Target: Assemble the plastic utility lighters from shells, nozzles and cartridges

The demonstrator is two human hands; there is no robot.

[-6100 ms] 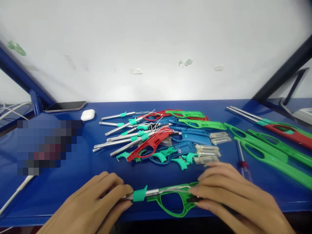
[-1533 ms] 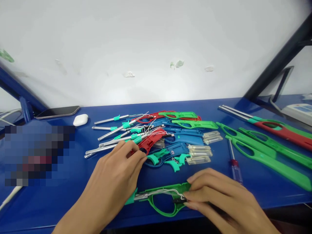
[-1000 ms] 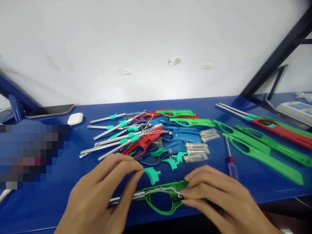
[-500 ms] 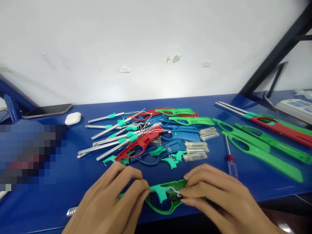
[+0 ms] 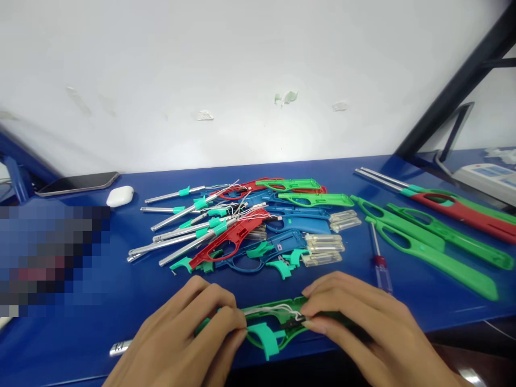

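Near the table's front edge lies an open green lighter shell (image 5: pixel 288 343), between my two hands. My left hand (image 5: pixel 189 333) is closed, its thumb and fingers pinching a teal trigger piece (image 5: pixel 266 339) that sticks out over the shell's finger loop. White wires (image 5: pixel 278 308) run along the shell to a small black part (image 5: pixel 293 322). My right hand (image 5: pixel 355 322) pinches the end of that black part over the shell. A metal tube (image 5: pixel 120 348) shows its tip left of my left hand; the rest is hidden under it.
Behind my hands is a pile of metal tubes (image 5: pixel 181 243), red, blue and green shells and clear tanks (image 5: pixel 324 243). To the right lie a screwdriver (image 5: pixel 380 269), green shells (image 5: pixel 439 258) and lighters with tubes (image 5: pixel 463 209). A white case (image 5: pixel 120 196) and phone (image 5: pixel 80 183) sit left.
The teal piece has moved down toward the front edge and tilted, off the middle of the shell. More of the white wires shows. My right hand has hardly moved.
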